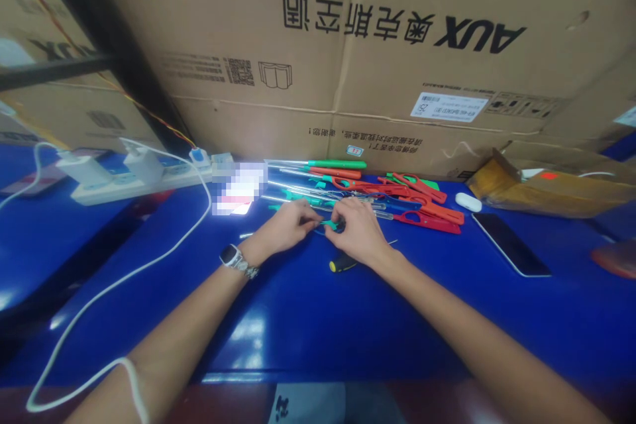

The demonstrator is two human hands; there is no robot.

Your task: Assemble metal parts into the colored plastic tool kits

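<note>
Close together over the blue table, both of my hands work on a small green plastic piece (329, 225) with what looks like a thin dark wire. My right hand (360, 225) pinches the green piece between thumb and fingers. The fingertips of my left hand (288, 228) are closed at the piece's left end; what exactly they grip is too small to make out. Just below my right hand lies a screwdriver (342, 263) with a black and yellow handle, partly hidden. Behind my hands are several long-nosed lighters, including a red one (427, 221) and a green one (338, 164).
A large cardboard box (318, 79) walls off the back. To the right are a phone (511, 245), a white case (468, 202) and an open carton (551, 192). On the left, a power strip (139, 189) feeds a white cable (163, 262) that crosses my left forearm.
</note>
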